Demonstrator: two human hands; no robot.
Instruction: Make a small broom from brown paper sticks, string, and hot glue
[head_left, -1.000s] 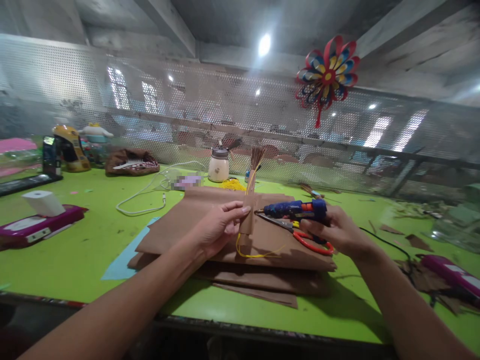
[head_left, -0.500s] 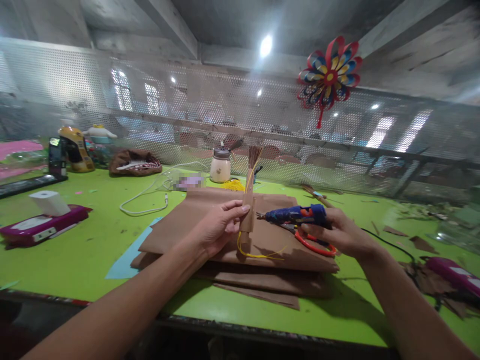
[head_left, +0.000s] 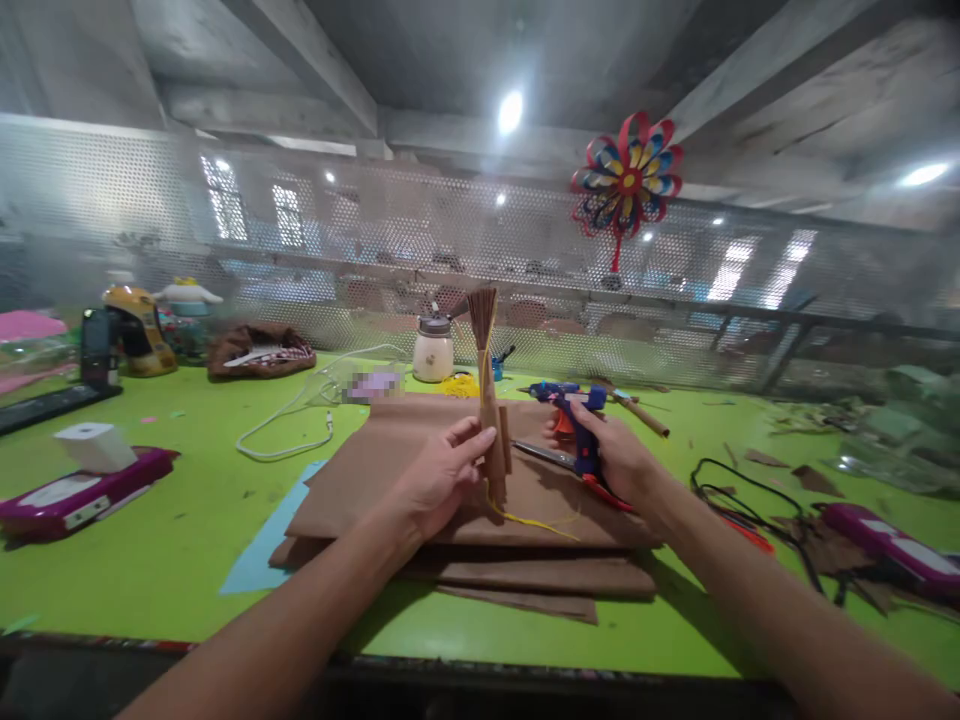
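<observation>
My left hand point(head_left: 439, 482) pinches a rolled brown paper piece point(head_left: 489, 400) that stands upright, with a fringed top and a yellow cord trailing from its foot. My right hand point(head_left: 619, 458) grips a blue glue gun point(head_left: 570, 412) by its handle, just right of the roll, with the nozzle pointing left. Both hands hover over a stack of brown paper sheets point(head_left: 420, 475) on the green table point(head_left: 172, 510). Scissors with orange handles point(head_left: 570, 465) lie on the stack, partly under my right hand.
A cream jar point(head_left: 434, 350), a white cable point(head_left: 289, 405), a brown pouch point(head_left: 259, 350), toy figures point(head_left: 139, 325) and a purple tray with a white box point(head_left: 82, 480) stand to the left. Black cord point(head_left: 739, 490), paper scraps and another purple tray point(head_left: 889, 550) lie right. A paper pinwheel point(head_left: 626, 180) hangs on the mesh.
My right hand swung the glue gun from lying level to standing upright on its handle, a little farther back. The left hand turned the paper roll more upright. The camera tilted up slightly.
</observation>
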